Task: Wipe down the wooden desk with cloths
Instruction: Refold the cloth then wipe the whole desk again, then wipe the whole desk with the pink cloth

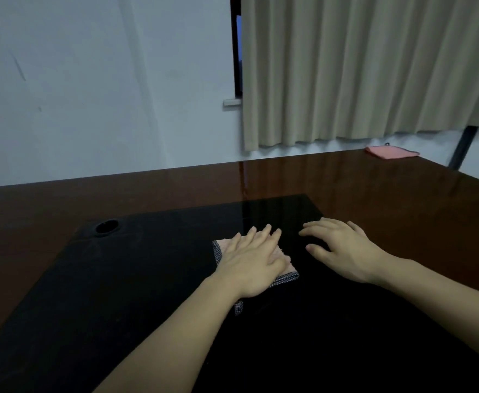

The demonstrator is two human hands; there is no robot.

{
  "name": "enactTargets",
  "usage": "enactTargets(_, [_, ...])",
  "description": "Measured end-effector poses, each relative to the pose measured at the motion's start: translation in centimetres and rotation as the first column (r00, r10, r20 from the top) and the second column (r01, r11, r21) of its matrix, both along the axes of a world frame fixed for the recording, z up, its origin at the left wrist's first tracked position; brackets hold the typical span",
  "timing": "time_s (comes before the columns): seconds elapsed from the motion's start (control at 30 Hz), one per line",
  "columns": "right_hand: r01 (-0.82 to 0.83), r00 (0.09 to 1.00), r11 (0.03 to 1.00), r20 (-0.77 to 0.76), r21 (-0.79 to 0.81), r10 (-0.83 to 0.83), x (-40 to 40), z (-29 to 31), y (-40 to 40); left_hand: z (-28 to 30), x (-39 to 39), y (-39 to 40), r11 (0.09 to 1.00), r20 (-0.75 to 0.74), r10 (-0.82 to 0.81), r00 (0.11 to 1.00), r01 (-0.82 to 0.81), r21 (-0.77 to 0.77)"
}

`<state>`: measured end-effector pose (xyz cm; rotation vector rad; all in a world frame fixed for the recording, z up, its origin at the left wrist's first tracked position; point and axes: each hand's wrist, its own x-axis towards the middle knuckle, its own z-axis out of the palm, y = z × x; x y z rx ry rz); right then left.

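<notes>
A glossy dark wooden desk [388,199] fills the lower half of the view, with a black inset panel [119,279] in its middle. On that panel lies a folded pink cloth [285,269] with a dotted dark border. My left hand [254,265] lies flat on the cloth with straight fingers and covers most of it. My right hand [343,248] is just to the right of the cloth, fingers spread and relaxed, over the black panel and holding nothing. A second pink cloth [391,152] lies folded at the desk's far right corner.
A round cable hole [107,226] sits in the panel's far left corner. Behind the desk are a pale wall and a beige curtain [360,69] that hangs close to the far edge. A dark metal leg [461,147] stands beyond the right corner.
</notes>
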<state>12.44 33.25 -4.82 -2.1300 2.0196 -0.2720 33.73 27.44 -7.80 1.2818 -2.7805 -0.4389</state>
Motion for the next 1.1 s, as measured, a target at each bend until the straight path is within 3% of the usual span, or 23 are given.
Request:
enactTargets(0.17, [0.027, 0.999, 0.999, 0.031, 0.023, -0.028, -1.1, -0.2, 1.7, 0.7, 0.7, 0.3, 0.999, -0.148, 0.04, 0.988, -0.037, 0.023])
enactTargets(0.37, [-0.023, 0.999, 1.0, 0.023, 0.001, 0.023, 3.0, -0.4, 1.5, 1.3, 6.2, 0.4, 0.992, 0.018, 0.11, 0.994, -0.108, -0.072])
enactTargets(0.57, [-0.12, 0.992, 0.983, -0.029, 0.139, 0.125, 8.4, -0.9, -0.7, 1.1, 8.5, 0.3, 0.995, 0.179, 0.073, 0.981, -0.059, -0.081])
enactTargets(0.77, [-0.094, 0.984, 0.98, -0.136, 0.175, 0.119, 7.8, -2.5, -2.8, 0.7, 6.6, -2.5, 0.999, 0.206, 0.005, 0.979, 0.003, -0.041])
enactTargets(1.1, [0.013, 0.988, 0.974, -0.154, 0.226, 0.023, -1.5, -2.4, -10.7, 0.4, -2.9, -12.2, 0.993, 0.199, -0.103, 0.975, 0.112, -0.032])
